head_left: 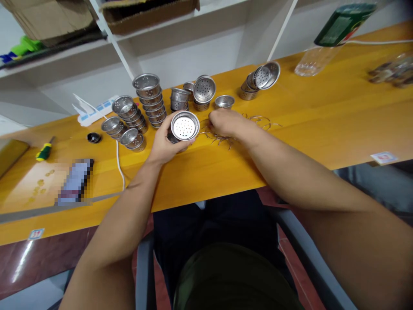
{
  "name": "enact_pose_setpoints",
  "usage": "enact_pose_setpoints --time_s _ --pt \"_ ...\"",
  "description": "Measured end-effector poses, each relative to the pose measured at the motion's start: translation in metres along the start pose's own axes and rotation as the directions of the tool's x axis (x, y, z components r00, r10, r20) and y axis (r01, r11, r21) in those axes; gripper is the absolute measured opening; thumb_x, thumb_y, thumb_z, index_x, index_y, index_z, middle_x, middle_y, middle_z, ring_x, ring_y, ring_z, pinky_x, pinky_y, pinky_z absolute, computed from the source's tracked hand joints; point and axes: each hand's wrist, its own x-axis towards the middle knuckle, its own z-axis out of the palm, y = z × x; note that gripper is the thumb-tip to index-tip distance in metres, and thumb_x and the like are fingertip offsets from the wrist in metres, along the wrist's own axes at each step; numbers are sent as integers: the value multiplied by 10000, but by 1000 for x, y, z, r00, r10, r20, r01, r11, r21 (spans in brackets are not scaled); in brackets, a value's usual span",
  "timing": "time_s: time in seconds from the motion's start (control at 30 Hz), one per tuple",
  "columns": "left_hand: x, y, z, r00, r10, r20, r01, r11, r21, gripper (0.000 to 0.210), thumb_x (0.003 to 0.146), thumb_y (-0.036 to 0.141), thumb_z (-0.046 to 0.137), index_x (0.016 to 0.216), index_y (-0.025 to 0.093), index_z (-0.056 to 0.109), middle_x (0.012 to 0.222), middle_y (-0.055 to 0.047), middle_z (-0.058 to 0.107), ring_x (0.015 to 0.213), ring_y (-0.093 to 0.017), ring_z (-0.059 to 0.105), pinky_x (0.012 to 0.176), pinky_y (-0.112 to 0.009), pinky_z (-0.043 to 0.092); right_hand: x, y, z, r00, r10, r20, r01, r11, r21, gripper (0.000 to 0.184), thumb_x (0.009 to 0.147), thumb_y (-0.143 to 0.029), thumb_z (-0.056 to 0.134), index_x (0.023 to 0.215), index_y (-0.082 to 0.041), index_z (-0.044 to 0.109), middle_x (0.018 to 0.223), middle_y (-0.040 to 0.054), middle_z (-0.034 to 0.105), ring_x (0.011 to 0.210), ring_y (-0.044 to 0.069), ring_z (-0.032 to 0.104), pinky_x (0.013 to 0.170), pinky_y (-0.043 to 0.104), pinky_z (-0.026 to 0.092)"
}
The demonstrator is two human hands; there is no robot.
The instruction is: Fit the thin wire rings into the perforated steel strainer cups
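Note:
A round metal strainer cup [185,126] with a perforated base sits in my left hand [166,141], whose fingers and thumb wrap round its side. My right hand [224,122] reaches down to a loose pile of thin curved wire pieces [222,140] on the table. Its fingers are curled together, and whatever is between them is hidden. Just behind that hand stands another metal cup [225,101]. More wire rings [263,122] lie to its right.
Behind my left hand rise stacks of perforated cups [151,101], with tilted ones [260,79] farther right. A phone [75,181], a screwdriver [45,150] and a power strip [98,111] lie left. A plastic bottle [335,36] stands back right.

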Motion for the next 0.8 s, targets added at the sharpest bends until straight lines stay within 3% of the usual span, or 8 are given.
enact_pose_setpoints --time_s 0.27,0.37,0.47,0.6,0.8 --pt "-8 -16 8 998 -26 -51 23 998 -50 1192 814 957 1117 1663 325 569 1513 -95 774 1370 -332 858 1297 -546 716 -1 -5 1 1000 10 6 -10 999 -37 459 1211 -159 787 1635 -21 894 1557 376 897 1447 527 894 1110 526 710" --pt "-7 -15 7 995 9 -95 -9 1000 5 1133 790 939 1141 1606 314 665 1513 -110 772 1444 -372 826 1344 -592 694 0 -6 2 1000 12 18 -11 998 -54 477 1223 -214 792 1646 -15 885 1556 376 897 1435 521 894 1106 524 706" --pt "-5 -11 8 995 -18 -99 19 1000 11 1066 799 901 1155 1550 282 719 1504 -126 800 1468 -397 824 1361 -626 689 1 1 5 1000 8 0 -8 999 -53 454 1213 -158 741 1620 -21 885 1556 357 900 1379 463 900 1061 465 685" --pt "-6 -7 13 991 -99 -89 93 994 -62 1078 808 821 1186 1599 279 692 1491 -118 823 1373 -363 868 1310 -600 725 3 11 9 999 -16 -33 16 1000 -8 429 1191 -86 683 1551 -48 913 1497 340 917 1355 448 898 1089 476 684" --pt "-8 -8 16 990 -86 -116 74 992 -101 1009 902 686 1134 1689 296 635 1554 -129 800 1404 -359 852 1317 -589 716 -2 4 4 998 58 -37 -57 998 22 431 1187 -61 698 1563 -62 908 1521 339 913 1428 491 896 1157 537 721"
